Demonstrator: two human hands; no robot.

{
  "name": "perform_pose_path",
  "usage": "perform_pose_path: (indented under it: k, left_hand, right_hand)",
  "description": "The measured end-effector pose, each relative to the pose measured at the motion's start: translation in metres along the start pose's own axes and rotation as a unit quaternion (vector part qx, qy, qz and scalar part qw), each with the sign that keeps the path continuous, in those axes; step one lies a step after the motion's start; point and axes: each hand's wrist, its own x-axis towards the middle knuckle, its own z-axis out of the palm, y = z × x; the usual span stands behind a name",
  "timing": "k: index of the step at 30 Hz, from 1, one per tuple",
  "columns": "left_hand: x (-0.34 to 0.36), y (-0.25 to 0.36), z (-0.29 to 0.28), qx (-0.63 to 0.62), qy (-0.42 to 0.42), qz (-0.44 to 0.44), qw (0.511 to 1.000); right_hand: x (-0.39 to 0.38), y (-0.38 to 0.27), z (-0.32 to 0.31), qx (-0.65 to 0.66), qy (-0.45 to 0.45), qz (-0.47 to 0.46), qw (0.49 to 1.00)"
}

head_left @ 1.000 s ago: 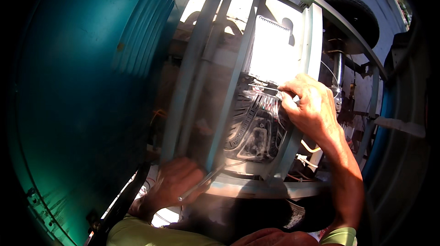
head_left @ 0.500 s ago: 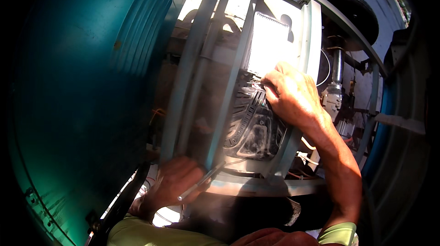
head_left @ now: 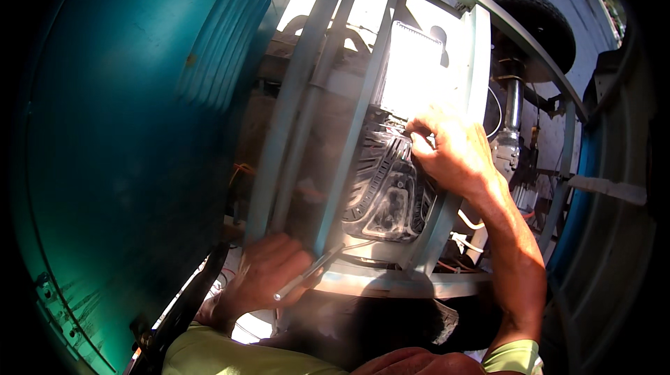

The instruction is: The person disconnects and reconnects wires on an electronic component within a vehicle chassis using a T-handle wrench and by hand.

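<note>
My right hand (head_left: 457, 155) reaches down inside a grey metal frame (head_left: 349, 134). Its thumb and forefinger are pinched together at the top edge of a dusty black engine cover (head_left: 387, 193), right below a bright, overexposed box-shaped part (head_left: 412, 68). Whatever lies between those fingertips is too small to make out. At the lower left, my left hand (head_left: 276, 270) is curled beside the lower end of a frame bar. A slim metal rod (head_left: 307, 277) slants across its fingers, and the hand appears closed on it. The rod's far end points at the engine's lower edge.
A large teal panel (head_left: 139, 96) with pressed ribs rises on the left. Beyond the frame at the upper right is a black tyre (head_left: 530, 26), with a shiny shock absorber (head_left: 513, 106) nearer. Loose wires and hoses (head_left: 467, 242) run along the frame's right side.
My right hand's fingertips have shifted slightly right and down, with the fingers still pinched. My left hand and the rod stay almost in place. The whole view has moved a little.
</note>
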Motion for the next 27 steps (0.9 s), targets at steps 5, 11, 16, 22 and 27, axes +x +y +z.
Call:
perform_pose_path:
  k: [5,11,16,22,27]
  left_hand:
    - [-0.001,0.001,-0.001,0.005,-0.001,-0.001,1.0]
    - [0.001,0.001,-0.002,-0.004,-0.006,-0.004,1.0]
    - [0.0,0.001,0.001,-0.012,0.006,-0.003,1.0]
    - [0.001,0.002,0.0,-0.012,0.01,0.002,1.0]
    - [0.0,0.002,-0.001,-0.012,0.007,-0.003,1.0]
  right_hand:
    - [0.014,-0.01,-0.013,-0.053,-0.072,0.019,0.996]
    - [0.02,-0.01,-0.006,-0.056,-0.063,0.014,0.996]
    - [0.011,-0.01,0.001,-0.043,-0.06,0.072,0.995]
    - [0.0,-0.006,0.011,0.006,-0.007,0.073,0.997]
    - [0.002,-0.013,0.007,-0.002,-0.038,0.097,0.995]
